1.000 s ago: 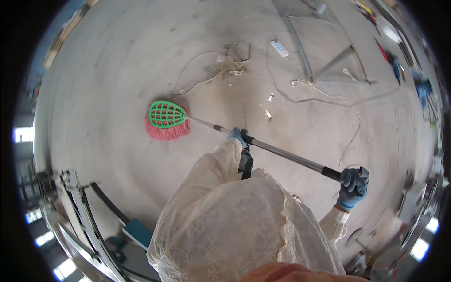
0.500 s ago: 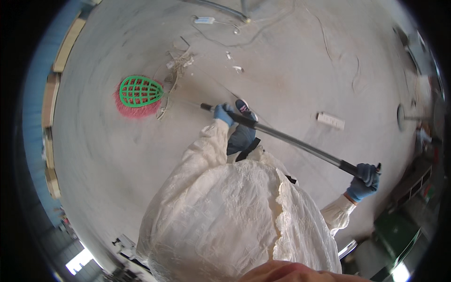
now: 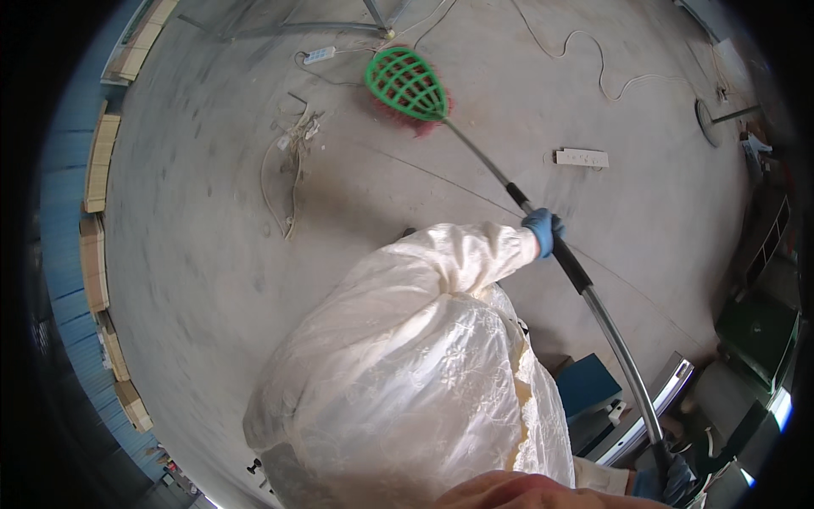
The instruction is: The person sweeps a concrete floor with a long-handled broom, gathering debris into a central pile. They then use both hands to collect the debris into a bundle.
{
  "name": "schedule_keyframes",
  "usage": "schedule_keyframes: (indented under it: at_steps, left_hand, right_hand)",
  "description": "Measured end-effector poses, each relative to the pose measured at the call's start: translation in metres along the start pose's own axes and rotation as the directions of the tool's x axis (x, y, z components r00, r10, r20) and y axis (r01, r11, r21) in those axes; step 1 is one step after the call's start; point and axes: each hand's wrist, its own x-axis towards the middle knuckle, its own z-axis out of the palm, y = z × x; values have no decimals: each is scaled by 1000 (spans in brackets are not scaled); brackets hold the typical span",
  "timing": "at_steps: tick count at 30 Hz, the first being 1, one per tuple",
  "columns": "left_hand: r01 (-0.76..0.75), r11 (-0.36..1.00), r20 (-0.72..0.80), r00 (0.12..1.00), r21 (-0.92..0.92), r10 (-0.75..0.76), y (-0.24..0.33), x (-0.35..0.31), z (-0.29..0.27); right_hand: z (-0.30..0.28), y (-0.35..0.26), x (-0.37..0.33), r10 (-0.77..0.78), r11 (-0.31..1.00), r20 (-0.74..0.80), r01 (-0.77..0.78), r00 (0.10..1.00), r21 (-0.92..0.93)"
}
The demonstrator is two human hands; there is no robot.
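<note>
A long-handled broom (image 3: 606,327) slants across the view from upper middle to lower right. Its head (image 3: 405,83) is a green plastic lattice with red bristles showing beneath and around it, near the floor. My left hand (image 3: 541,232), in a blue glove, is closed around the black grip partway along the metal pole. Down at the lower right, my right hand (image 3: 672,482), gloved too, is wrapped round the pole's end and partly in shadow. Left of the head lies a pile of tangled cord and pale scraps (image 3: 297,140).
A power strip (image 3: 320,55) with cords lies near metal legs (image 3: 377,13). A white strip-shaped block (image 3: 582,159) and a loose cable (image 3: 600,64) rest on the floor. Cardboard boxes (image 3: 102,161) line the left; a blue box (image 3: 588,383) and green box (image 3: 759,331) stand lower right.
The broom head has swung from the left to the upper middle, past the scrap pile. My left hand has shifted right, and my right hand has dropped lower, closer to me.
</note>
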Motion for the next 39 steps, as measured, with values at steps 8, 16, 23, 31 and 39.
schedule_keyframes:
  at_steps: [8, 16, 23, 31, 39]
  left_hand:
    - [72, 959, -77, 996, 275, -53, -9, 47, -18]
    - [-44, 925, -106, 990, 377, 90, 141, 61, -135]
    - [-97, 979, -134, 983, 178, 122, 341, 19, -267]
    - [-290, 957, -173, 943, 4, 286, 579, 14, -391]
    - [-474, 880, -355, 828, -26, 435, 697, -20, -388]
  right_hand:
    - [131, -18, -73, -170, 933, -161, 106, 972, -345]
    - [240, 20, -162, 11, 969, -596, -156, 803, -192]
    - [340, 63, -229, 178, 914, -142, -217, 974, -343]
    - [495, 152, -310, 497, 863, 31, -498, 867, 84]
    - [586, 214, -317, 477, 848, 328, -525, 815, 73]
